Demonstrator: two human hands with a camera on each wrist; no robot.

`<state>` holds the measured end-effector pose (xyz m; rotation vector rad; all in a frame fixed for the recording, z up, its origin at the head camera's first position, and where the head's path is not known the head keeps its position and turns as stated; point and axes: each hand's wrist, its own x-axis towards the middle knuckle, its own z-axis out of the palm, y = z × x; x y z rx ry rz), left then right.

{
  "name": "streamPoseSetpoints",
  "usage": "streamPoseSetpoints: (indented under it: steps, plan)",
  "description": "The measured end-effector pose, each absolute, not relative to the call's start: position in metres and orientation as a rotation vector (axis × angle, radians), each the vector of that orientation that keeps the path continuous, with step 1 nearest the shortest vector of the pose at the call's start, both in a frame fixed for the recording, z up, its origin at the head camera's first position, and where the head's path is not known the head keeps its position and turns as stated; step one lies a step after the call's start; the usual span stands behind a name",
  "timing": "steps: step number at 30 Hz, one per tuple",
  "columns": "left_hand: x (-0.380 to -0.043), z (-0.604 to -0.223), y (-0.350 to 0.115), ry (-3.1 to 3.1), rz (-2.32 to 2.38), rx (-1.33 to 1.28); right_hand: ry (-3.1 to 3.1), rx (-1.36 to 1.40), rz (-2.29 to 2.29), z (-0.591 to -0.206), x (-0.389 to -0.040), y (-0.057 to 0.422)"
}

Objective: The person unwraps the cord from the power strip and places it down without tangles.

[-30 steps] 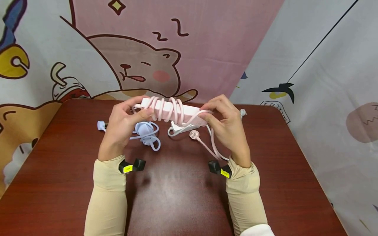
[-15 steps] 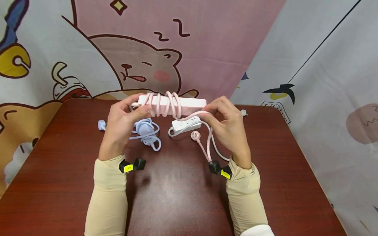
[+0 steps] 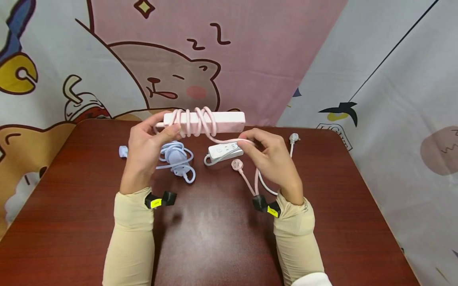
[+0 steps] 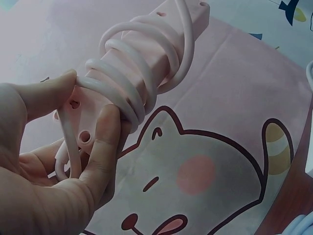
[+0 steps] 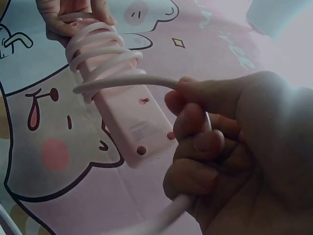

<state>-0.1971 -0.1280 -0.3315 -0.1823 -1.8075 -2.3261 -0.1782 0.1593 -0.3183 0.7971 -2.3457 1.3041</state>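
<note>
A pink power strip [image 3: 229, 122] is held up above the table, its own pink cord [image 5: 132, 81] wound several times round the left half. My left hand [image 3: 144, 153] grips the strip's left end, thumb on one face and fingers on the other, as the left wrist view shows. My right hand [image 3: 273, 159] pinches the loose run of cord between thumb and forefinger, just right of the strip and below it. From there the cord drops to the table, where its round pink plug [image 3: 237, 165] lies. In the right wrist view the strip's underside [image 5: 142, 127] shows screw holes and a label.
On the brown table [image 3: 207, 230] lie a light-blue cord bundle [image 3: 176, 159] at left and a blue plug [image 3: 123, 151] by my left wrist. A white power strip [image 3: 225, 151] sits behind the pink plug, and a white plug [image 3: 294, 138] at back right. A printed cloth [image 3: 250, 59] hangs behind.
The pink strip has shifted left and slightly up, its right end no longer by my right hand. My right hand has moved down, drawing the cord away from the strip.
</note>
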Motion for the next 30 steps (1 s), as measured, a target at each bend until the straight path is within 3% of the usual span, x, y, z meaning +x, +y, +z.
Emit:
streamPoseSetpoints:
  steps: [30]
  plan:
    - [-0.195,-0.331,-0.135,-1.659,-2.482,-0.327,-2.511,0.560,1.470,-0.328,-0.196,0.179]
